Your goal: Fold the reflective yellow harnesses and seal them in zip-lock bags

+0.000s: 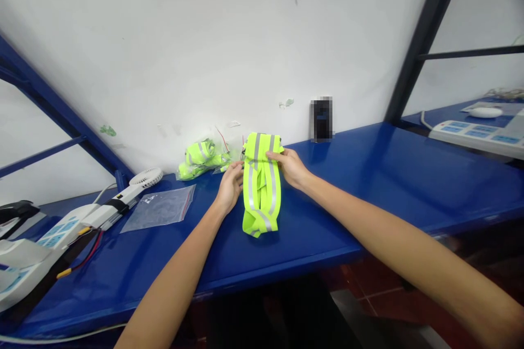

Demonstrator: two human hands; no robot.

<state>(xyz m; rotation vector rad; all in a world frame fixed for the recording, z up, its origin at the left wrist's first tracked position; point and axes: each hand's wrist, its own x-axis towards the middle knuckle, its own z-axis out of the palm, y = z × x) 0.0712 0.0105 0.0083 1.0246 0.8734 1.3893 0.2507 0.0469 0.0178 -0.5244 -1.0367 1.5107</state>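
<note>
A neon-yellow reflective vest (pixel 262 188) made of straps with silver stripes is folded into a long bundle, its lower loops hanging toward the table's front. My right hand (pixel 290 166) grips its upper right side, thumb on the front and the other fingers behind. On the opposite edge, my left hand (pixel 230 188) is closed at the vest's upper left, its fingertips partly hidden there. Behind my left hand, by the wall, lie more neon-yellow reflective vests (pixel 200 152) in clear plastic bags.
A flat zip bag (pixel 159 209) lies on the blue table (pixel 327 202), left of my left arm. Farther left are a white handheld fan (pixel 146 177), power strips (pixel 57 234) and a yellow-tipped cable (pixel 64 272). A dark pixelated object (pixel 321 119) stands against the wall.
</note>
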